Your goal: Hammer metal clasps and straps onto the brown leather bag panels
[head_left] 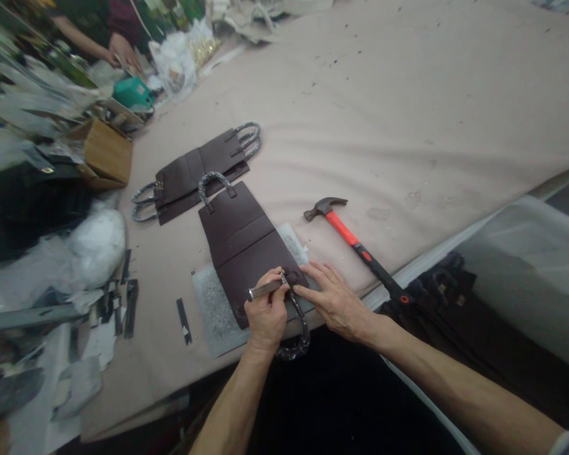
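A dark brown leather bag panel (244, 234) lies with its near end on a grey stone slab (214, 309). One plastic-wrapped handle stands at its far end, and another wrapped handle (304, 338) curves over the table edge. My left hand (267, 316) is closed around a metal punch (264, 290), tilted over the panel beside the near handle's tab (291, 277). My right hand (336, 300) lies with fingers stretched out on the panel's near right corner, fingertips close to that tab. To the right rests a claw hammer (346, 234) with a red and black grip.
Behind the panel lie stacked brown bag pieces (199, 164) with wrapped handles. A dark strip tool (184, 321) is left of the slab. Cardboard box (107, 151), plastic bags (97, 237) and clutter line the left side. Another person's hands (123, 54) work at the far left.
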A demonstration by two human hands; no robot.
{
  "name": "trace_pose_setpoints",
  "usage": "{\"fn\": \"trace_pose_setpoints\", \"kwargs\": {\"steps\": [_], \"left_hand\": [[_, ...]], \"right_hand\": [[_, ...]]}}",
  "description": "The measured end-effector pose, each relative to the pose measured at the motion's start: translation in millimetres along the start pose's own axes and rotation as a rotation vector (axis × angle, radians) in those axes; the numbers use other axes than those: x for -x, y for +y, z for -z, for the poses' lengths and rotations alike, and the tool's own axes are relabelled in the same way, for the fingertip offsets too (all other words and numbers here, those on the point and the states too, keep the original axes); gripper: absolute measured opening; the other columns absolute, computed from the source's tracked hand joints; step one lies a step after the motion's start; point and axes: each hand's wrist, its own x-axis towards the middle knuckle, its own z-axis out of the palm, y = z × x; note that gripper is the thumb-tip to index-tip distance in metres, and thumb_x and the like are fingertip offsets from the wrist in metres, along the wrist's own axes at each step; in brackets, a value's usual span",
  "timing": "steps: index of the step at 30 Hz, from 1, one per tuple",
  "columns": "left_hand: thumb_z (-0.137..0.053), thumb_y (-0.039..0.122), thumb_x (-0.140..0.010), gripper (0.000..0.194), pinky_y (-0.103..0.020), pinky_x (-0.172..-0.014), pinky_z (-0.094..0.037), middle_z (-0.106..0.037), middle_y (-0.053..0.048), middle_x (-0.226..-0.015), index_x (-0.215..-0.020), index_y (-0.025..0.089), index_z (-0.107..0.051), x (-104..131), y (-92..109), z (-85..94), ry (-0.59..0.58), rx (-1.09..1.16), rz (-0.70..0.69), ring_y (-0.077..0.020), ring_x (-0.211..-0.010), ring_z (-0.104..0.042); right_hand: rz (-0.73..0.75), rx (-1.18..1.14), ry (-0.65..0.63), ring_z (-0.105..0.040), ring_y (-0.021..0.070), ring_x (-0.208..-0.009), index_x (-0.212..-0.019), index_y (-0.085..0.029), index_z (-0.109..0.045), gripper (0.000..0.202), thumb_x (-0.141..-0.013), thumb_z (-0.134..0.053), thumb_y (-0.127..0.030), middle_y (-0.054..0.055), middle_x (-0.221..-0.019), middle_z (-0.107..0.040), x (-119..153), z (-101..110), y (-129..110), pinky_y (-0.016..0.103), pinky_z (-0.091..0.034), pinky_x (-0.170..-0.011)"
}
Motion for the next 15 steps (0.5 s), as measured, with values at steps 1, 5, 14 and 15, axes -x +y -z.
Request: {"fn": "trace_pose_setpoints", "kwargs": {"steps": [1,5,14,15], "left_hand": [[-0.065,0.017,-0.093,0.009,-0.042,-0.101,-0.059,-0.075,-0.008,-0.112,-0.100,0.020,-0.069,0,-1,-0.4,0.005,0.011,0.019,-0.0211,-0.107,-0.072],[-0.066,0.019,-0.092,0.009,-0.043,-0.102,-0.058,-0.075,-0.007,-0.112,-0.100,0.020,-0.069,0,-5,-0.8,-0.008,0.046,0.028,-0.0215,-0.108,-0.072],[-0.063,0.015,-0.092,0.009,-0.038,-0.098,-0.060,-0.075,-0.007,-0.107,-0.099,0.019,-0.067,-10,-2,0.0,-0.061,-0.004,-0.110,-0.0202,-0.105,-0.072],[-0.063,0.015,-0.092,0.009,-0.038,-0.098,-0.060,-0.075,-0.007,-0.107,-0.099,0.019,-0.067,-10,-2,-0.5,-0.061,-0.007,-0.103,-0.0200,-0.106,-0.072]], "right_hand": [[-0.003,0.000,0.003,-0.031,0.0353,-0.150,-0.140,-0.024,-0.060,0.051,-0.095,-0.046,-0.007,0.017,-0.157,-0.041,0,0,0,0.065,-0.032,-0.118],[-0.013,-0.002,0.017,-0.032,0.0335,-0.150,-0.141,-0.027,-0.060,0.052,-0.094,-0.048,-0.007,0.015,-0.157,-0.042,1,-1,0,0.063,-0.033,-0.119],[-0.007,-0.006,0.021,-0.034,0.0356,-0.148,-0.140,-0.024,-0.061,0.046,-0.098,-0.046,-0.012,0.016,-0.156,-0.043,0,-3,2,0.064,-0.034,-0.118],[-0.007,-0.007,0.020,-0.034,0.0356,-0.148,-0.140,-0.024,-0.061,0.046,-0.098,-0.045,-0.012,0.017,-0.156,-0.043,0,-3,2,0.064,-0.033,-0.118]]}}
